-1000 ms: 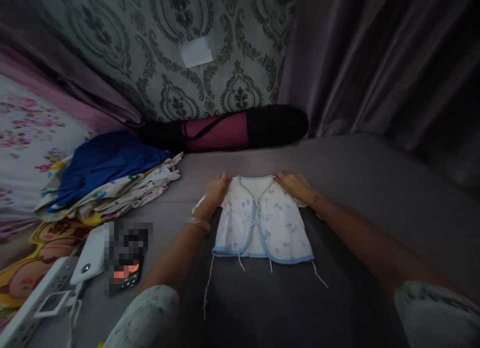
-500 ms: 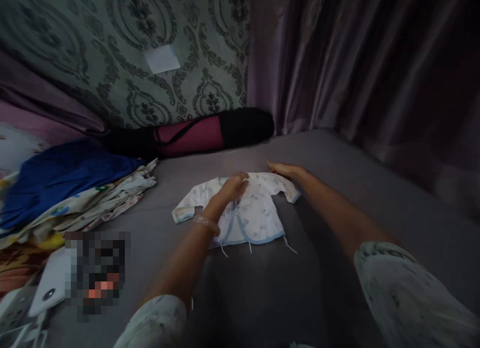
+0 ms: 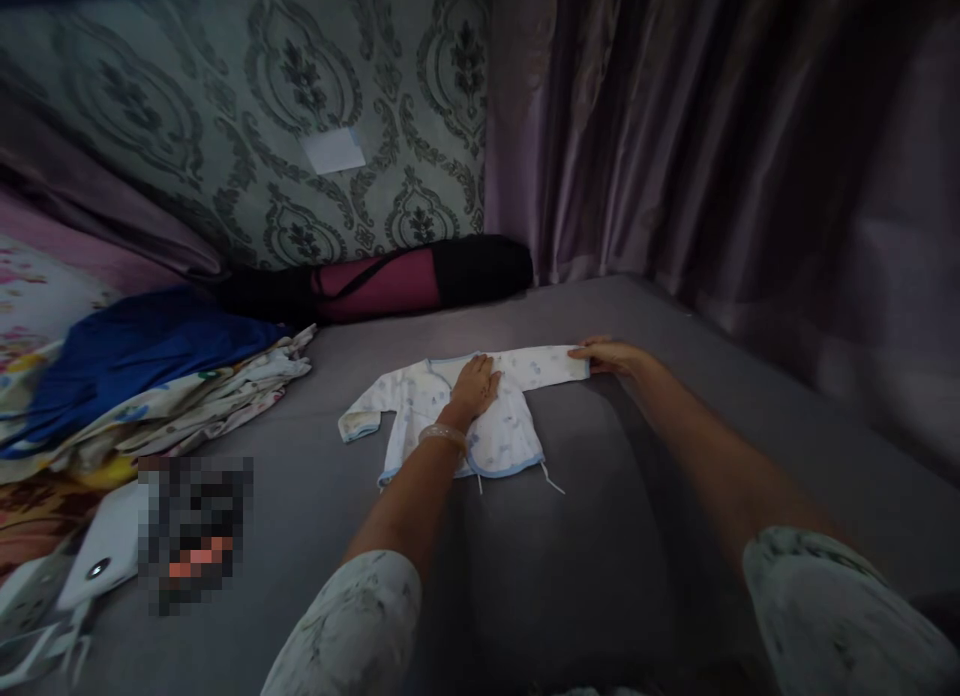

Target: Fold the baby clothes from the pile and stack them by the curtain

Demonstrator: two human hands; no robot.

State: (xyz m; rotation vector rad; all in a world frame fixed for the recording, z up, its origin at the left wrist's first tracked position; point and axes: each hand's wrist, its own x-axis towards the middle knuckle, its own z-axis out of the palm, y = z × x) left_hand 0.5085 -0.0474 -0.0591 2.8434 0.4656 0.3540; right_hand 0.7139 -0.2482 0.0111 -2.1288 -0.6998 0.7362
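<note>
A small white baby shirt (image 3: 506, 431) with blue trim, a faint print and thin ties lies spread on the grey sheet. My left hand (image 3: 475, 384) rests flat on its upper front, fingers stretched out, a bangle at the wrist. At the far right my right hand (image 3: 606, 355) pinches the cuff of one sleeve, which is drawn out straight sideways. The other sleeve lies bent toward the lower left. My left forearm hides part of the shirt's front and lower edge.
A long black and maroon bag (image 3: 390, 281) lies along the patterned wall. To the left are a blue cloth (image 3: 161, 346) and other crumpled fabrics. A white device (image 3: 105, 551) with a cable sits near a blurred patch. Purple curtains (image 3: 600, 126) hang at the right.
My right hand has moved right and taken hold of the cuff; that sleeve, bent downward before, is now straight. My left hand has flattened on the shirt. The view has shifted slightly.
</note>
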